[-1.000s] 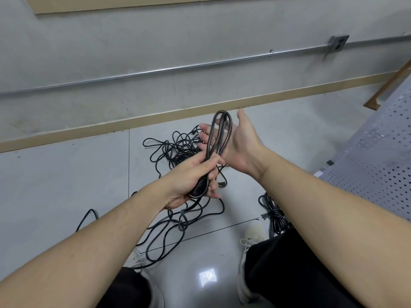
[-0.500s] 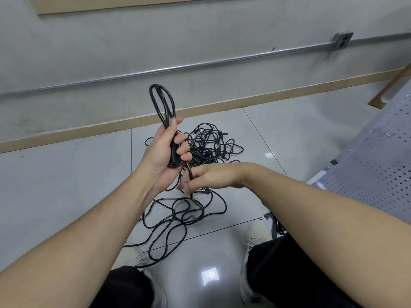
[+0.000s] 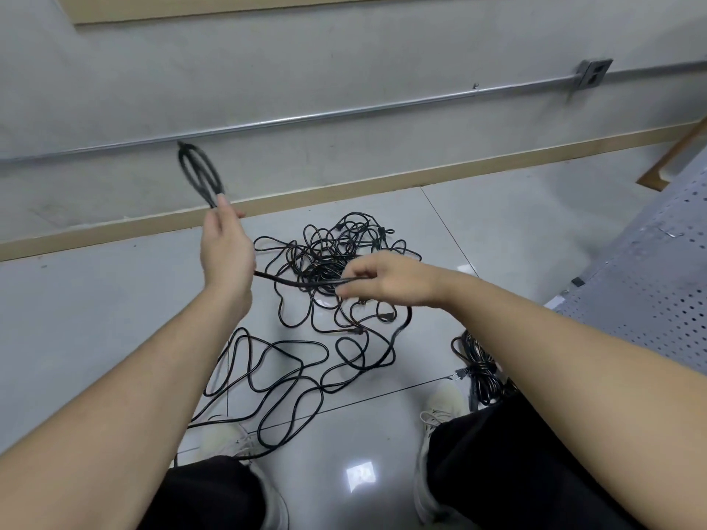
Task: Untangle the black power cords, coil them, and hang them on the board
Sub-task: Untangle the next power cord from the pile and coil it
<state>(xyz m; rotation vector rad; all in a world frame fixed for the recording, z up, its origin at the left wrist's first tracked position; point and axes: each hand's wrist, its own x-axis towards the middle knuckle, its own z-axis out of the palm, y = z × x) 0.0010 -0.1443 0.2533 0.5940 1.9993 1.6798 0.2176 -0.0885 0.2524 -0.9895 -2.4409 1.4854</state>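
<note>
Floor: grey glossy tile floor, with a wall and a metal conduit running across it beyond; your legs and pale shoes sit at the bottom edge.
Board: the perforated grey board lies to your right, well apart from both hands; nothing hangs on the part in view.
Cord pile: the tangled black cords lie on the floor straight ahead, just beyond your right hand, with loose loops trailing back towards your feet.
Second bundle: a smaller cord bundle rests by your right shoe, near the board's lower edge.
Left hand: your left hand is raised and closed around the narrow coil, whose loops stand up and lean left above your fingers.
Right hand: your right hand pinches the free strand between thumb and fingertips, the other fingers curled in.
Key relation: that strand runs nearly level from the heel of your left hand rightwards to your right pinch, so its long axis lies left to right between your hands. I judge the next wrap brings the right hand over to the coil, feeding slack out of the pile.
Writing: none legible on cords, board or wall box.
</note>
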